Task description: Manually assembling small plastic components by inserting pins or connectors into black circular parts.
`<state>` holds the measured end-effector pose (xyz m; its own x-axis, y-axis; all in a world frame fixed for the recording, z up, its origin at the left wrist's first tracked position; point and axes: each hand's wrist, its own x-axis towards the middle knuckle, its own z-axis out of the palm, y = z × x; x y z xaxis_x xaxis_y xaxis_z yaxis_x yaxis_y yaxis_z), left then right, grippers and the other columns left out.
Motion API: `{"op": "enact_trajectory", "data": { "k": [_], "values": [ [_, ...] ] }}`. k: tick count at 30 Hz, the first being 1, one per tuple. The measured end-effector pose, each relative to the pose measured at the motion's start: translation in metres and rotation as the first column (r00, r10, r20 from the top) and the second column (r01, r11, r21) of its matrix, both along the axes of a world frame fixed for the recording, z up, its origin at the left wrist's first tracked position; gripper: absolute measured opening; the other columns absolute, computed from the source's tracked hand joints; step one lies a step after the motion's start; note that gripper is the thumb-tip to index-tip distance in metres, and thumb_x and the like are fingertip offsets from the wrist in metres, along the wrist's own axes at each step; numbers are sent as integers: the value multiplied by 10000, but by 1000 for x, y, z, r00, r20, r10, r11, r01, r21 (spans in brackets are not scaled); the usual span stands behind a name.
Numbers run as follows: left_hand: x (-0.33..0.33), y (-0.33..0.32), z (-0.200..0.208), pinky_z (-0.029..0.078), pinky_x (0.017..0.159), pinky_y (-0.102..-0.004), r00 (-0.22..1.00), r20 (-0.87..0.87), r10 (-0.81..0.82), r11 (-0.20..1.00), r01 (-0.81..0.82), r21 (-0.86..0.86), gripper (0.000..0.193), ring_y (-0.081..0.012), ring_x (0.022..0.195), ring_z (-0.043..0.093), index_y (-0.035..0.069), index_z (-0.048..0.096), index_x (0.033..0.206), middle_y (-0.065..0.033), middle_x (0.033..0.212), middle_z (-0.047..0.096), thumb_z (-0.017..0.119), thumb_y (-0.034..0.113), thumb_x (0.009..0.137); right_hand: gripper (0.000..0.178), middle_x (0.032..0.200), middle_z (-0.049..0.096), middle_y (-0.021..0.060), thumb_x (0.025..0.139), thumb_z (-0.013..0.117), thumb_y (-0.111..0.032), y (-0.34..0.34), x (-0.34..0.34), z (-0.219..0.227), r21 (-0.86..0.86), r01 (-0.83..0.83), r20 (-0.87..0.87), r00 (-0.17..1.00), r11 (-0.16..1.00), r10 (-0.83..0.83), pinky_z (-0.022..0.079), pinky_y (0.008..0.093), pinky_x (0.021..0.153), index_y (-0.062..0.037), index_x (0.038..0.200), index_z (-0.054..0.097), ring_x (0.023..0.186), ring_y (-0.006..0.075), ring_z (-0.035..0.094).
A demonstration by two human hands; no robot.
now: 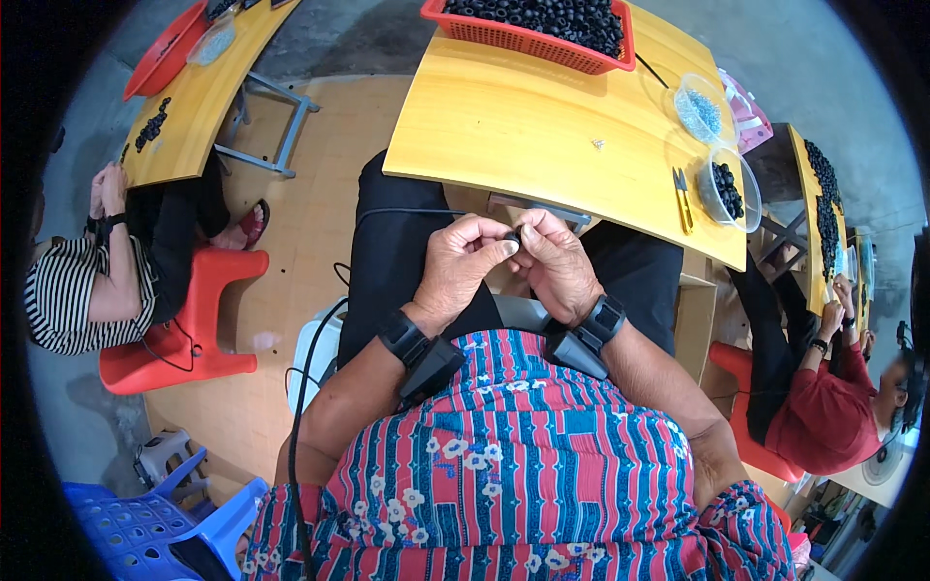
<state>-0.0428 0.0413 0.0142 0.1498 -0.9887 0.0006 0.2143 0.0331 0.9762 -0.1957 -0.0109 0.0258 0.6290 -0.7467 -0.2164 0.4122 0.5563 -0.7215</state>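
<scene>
At far left, a co-worker in a black-and-white striped top point(107, 281) sits on a red plastic stool point(199, 334). Near the middle, the left hand point(453, 263) pinches a small, dark, rounded piece point(511, 238) between thumb and fingers, above the lap, just before the yellow wooden table point(484, 136). A red perforated plastic basket point(542, 50), heaped with black rings, stands at its far end. The right hand point(560, 269) meets the left, its fingertips closed on the same piece. Rightward lie a slim yellow-handled tool point(687, 208) and 2 clear round plastic bowls point(719, 89), 1 with pale-blue bits, 1 with black pieces. At far right sits a co-worker in a dark-red top point(823, 426).
</scene>
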Motion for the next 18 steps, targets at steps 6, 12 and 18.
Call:
{"op": "enact_trajectory", "data": {
  "k": [6, 12, 18],
  "values": [
    [2, 0, -2, 428, 688, -210, 999, 39, -12, 1000, 12, -6, 97, -49, 764, 507, 27, 690, 944, 26, 832, 580, 705, 50, 851, 140, 821, 575, -23, 947, 614, -210, -3, -3, 1, 62, -50, 9, 999, 997, 50, 466, 253, 681, -89, 1016, 602, 704, 79, 507],
    [3, 0, 1, 421, 667, -209, 994, 112, -13, 999, 17, -40, 114, -53, 731, 478, 18, 691, 937, 27, 809, 554, 720, 40, 829, 197, 813, 608, 5, 938, 626, -238, -11, -9, 6, 144, -130, -74, 987, 981, 142, 478, 261, 640, -47, 987, 615, 673, 96, 552],
    [3, -1, 5, 426, 653, -215, 984, 177, -10, 997, 23, -71, 123, -57, 719, 469, 7, 691, 938, 24, 807, 537, 722, 32, 821, 248, 773, 638, 25, 935, 629, -268, -18, -18, 12, 150, -226, -194, 948, 962, 253, 481, 262, 617, -22, 913, 649, 614, 96, 548]
  ]
}}
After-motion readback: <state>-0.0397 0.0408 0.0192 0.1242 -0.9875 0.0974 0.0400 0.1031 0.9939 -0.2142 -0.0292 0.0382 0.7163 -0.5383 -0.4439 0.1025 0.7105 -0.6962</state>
